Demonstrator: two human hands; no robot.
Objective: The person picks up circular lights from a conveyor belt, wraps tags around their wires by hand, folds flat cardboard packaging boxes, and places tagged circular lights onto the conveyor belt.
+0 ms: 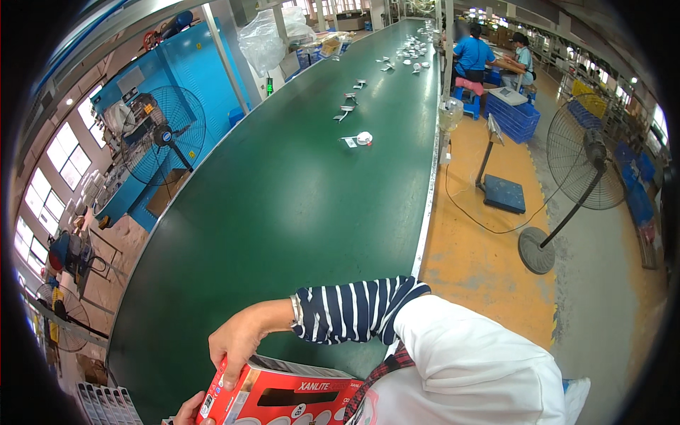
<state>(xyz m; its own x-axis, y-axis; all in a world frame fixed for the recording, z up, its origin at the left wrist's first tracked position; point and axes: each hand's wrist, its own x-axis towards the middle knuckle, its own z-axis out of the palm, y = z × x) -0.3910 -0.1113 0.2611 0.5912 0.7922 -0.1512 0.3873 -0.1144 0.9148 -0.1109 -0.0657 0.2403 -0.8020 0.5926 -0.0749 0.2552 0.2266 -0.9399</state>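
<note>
I hold a red cardboard box with a dark window at the bottom edge of the view. My right hand, on an arm in a navy-and-white striped sleeve, grips the box's upper left corner. Only the fingers of my left hand show, against the box's lower left corner. The box is over the near end of a long green conveyor belt. A white apron hides part of the box.
Small white parts lie spaced along the belt toward the far end. A blue floor fan stands left of the belt. On the right are a platform scale, a standing fan, blue crates and two seated workers.
</note>
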